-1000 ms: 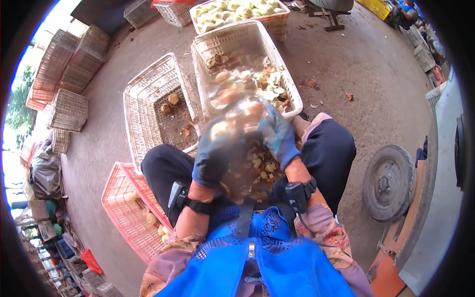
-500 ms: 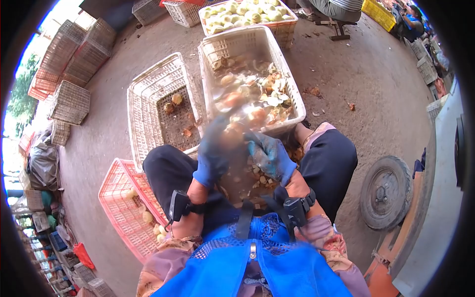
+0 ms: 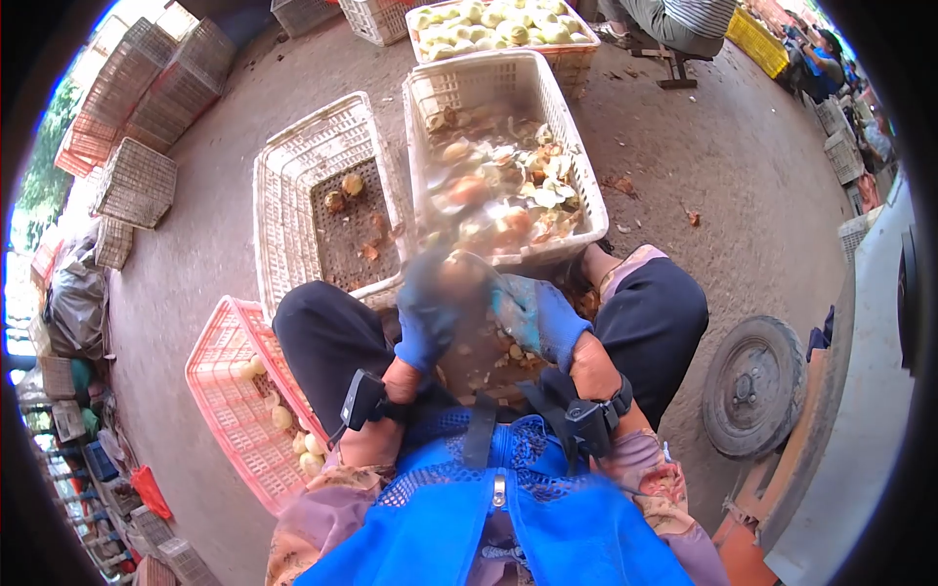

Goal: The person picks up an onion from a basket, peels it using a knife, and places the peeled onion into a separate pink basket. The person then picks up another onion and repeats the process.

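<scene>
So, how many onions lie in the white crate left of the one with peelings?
2 visible: one onion toward the far end of the white crate, a second onion beside it, nearer and further left. The left knee covers a near corner, so another may be hidden.

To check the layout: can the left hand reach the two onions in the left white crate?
Probably yes: the crate is open near the left hand, which seems occupied, and nothing covers the onions.

The one head-worn view looks forward and steeply down over the vest (image 3: 420,537); its wide, round-edged field takes in the hands (image 3: 423,327) (image 3: 542,317) close by and crates (image 3: 137,184) farther off.
</scene>
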A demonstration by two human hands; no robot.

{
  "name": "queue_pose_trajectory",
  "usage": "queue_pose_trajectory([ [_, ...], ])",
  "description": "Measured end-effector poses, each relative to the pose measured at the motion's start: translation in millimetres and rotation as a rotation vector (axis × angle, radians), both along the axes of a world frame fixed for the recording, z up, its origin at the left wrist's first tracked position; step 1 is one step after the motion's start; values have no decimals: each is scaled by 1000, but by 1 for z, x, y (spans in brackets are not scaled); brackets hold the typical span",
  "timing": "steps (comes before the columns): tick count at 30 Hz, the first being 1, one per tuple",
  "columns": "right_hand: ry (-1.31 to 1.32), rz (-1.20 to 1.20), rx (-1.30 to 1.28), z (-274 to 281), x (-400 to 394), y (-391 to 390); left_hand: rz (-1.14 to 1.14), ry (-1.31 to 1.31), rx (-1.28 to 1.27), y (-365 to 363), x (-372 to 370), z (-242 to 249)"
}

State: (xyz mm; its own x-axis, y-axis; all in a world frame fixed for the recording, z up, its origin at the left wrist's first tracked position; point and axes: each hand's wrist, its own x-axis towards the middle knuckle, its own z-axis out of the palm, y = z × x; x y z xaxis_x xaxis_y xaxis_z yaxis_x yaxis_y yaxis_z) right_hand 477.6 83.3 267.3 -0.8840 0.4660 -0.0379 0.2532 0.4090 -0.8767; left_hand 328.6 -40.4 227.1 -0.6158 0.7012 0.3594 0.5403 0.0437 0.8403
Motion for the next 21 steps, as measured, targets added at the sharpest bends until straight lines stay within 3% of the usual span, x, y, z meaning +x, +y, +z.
queue_pose_trajectory([
  [4,-2,-61,-185,-20,9,-14,28,-189,49,3,1,3],
  [6,-73,-85,-71,-11,9,-17,38,-230,76,5,3,-5],
  [11,-98,-140,45,-1,18,-27,-61,-781,149,8,12,0],
  [15,-159,-226,72,17,24,-30,-9,-795,158,11,12,-9],
  [16,-159,-226,72,20,22,-30,-54,-666,232,9,8,-16],
  [18,145,-393,-162,25,16,-26,-104,-538,301,5,8,-29],
  [20,230,-318,-125,15,10,-14,-143,-326,188,7,15,-5],
  [21,223,-276,-131,11,7,-11,-113,-250,-8,2,16,-1],
])
